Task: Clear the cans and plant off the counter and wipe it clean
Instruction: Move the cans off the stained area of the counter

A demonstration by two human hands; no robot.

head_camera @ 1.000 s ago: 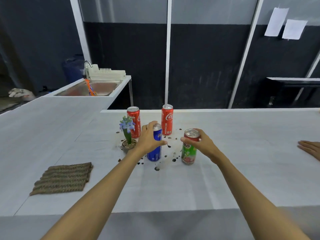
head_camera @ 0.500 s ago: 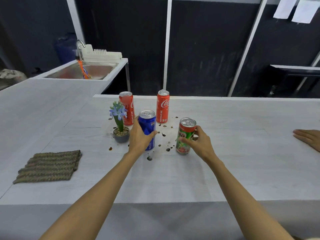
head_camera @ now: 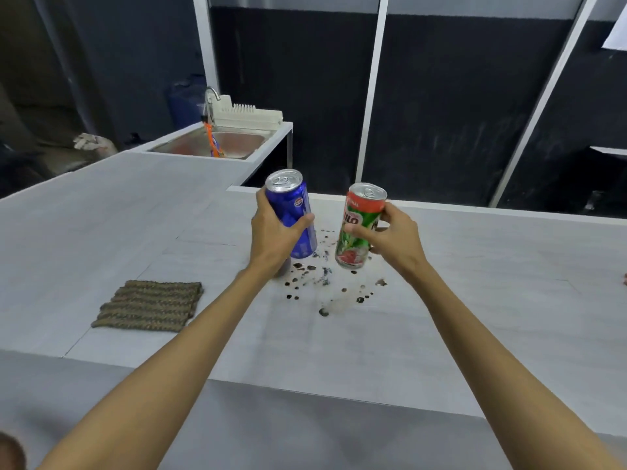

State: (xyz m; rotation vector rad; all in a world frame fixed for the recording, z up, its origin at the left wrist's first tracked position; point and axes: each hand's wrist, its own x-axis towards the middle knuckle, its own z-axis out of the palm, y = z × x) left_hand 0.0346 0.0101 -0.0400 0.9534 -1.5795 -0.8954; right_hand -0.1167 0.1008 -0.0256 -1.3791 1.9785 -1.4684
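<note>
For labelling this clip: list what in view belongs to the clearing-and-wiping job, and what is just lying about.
Job: blue can in the left hand; green can in the right hand; dark spill spots; counter; woven mat, perhaps the wiper.
Lying about: sink; dish rack; paper on the wall.

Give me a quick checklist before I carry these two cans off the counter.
1. Left hand grips the blue can: ok.
2. Right hand grips the green can: ok, though the can is tilted.
3. Both cans lifted off the counter: ok.
4. Can tops sealed against spilling: cannot tell.
5. Counter clean: not ok, dark spots lie below the cans.
6. Woven cloth at hand for wiping: ok, it lies on the counter to the left.
</note>
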